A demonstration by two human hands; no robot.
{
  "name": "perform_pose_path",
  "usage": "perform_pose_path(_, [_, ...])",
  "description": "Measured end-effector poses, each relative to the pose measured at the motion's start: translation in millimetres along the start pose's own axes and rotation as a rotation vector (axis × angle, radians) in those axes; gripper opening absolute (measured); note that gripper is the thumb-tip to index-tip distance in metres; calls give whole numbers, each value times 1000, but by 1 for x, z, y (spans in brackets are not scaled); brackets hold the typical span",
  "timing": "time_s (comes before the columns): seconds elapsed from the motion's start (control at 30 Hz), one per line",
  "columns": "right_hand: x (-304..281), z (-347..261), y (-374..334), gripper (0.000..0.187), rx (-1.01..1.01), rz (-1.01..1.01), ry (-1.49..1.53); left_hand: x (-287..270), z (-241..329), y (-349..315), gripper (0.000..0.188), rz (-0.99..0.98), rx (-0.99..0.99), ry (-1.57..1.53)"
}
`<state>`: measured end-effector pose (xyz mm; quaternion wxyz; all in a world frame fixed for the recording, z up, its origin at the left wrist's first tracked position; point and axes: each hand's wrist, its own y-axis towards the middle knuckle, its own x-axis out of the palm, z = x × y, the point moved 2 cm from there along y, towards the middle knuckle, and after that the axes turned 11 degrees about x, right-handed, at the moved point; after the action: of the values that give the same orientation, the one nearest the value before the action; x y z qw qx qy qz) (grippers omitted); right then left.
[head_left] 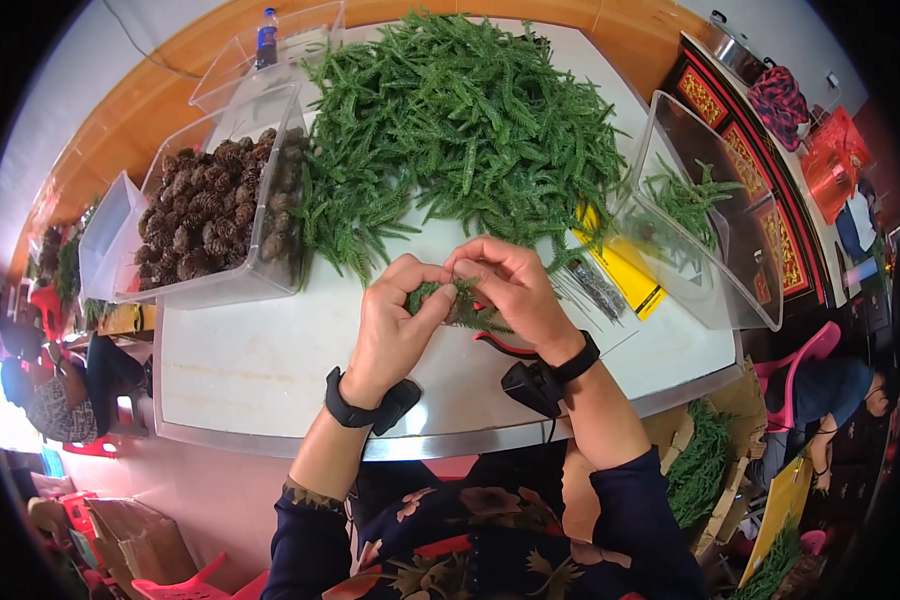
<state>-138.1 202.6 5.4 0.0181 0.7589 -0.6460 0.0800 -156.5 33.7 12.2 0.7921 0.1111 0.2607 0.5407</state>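
My left hand [392, 322] and my right hand [515, 295] meet over the near middle of the white table [240, 365]. Both are closed, thumbs and fingertips pinched together around a small green artificial pine sprig [467, 308]. Its needles show below and between the fingers; what lies right at the fingertips is hidden. Just beyond my hands rises a large heap of the same green sprigs [470, 120]. Partly behind my right hand is a tool with a red curved handle [503, 346]. Thin wire-like pieces [592, 290] lie to the right, beside a yellow packet [625, 275].
A clear bin of brown pine cones [205, 215] stands at the left. Behind it are another clear bin and a dark bottle [267, 38]. A tilted clear bin [710, 235] with some sprigs is at the right edge. People sit at both sides; a cardboard box [735, 440] holds greenery.
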Motion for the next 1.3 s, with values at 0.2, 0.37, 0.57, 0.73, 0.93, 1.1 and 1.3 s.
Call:
perform_pose_path(0.2, [3,10,-1,13,-85,129,-13,7,-3,0,17,-37,84,37])
perform_pose_path(0.37, [1,9,-4,11,-69,205,-49,8,-3,-3,15,-70,-248,-211])
perform_pose_path(0.57, [5,-6,-10,12,-192,245,-238,8,-6,-4,13,28,-214,-365])
perform_pose_path(0.73, [11,-17,-11,18,-433,325,-492,5,1,-2,11,63,-108,-35])
perform_pose_path(0.93, [15,-22,-12,27,-613,398,-695,4,-3,-4,12,82,-132,-64])
perform_pose_path(1.1, [18,-24,-16,27,-672,403,-819,3,-1,-3,13,106,-137,-101])
perform_pose_path(1.3, [14,-14,-27,20,-598,364,-773,4,-4,-4,13,121,-326,-443])
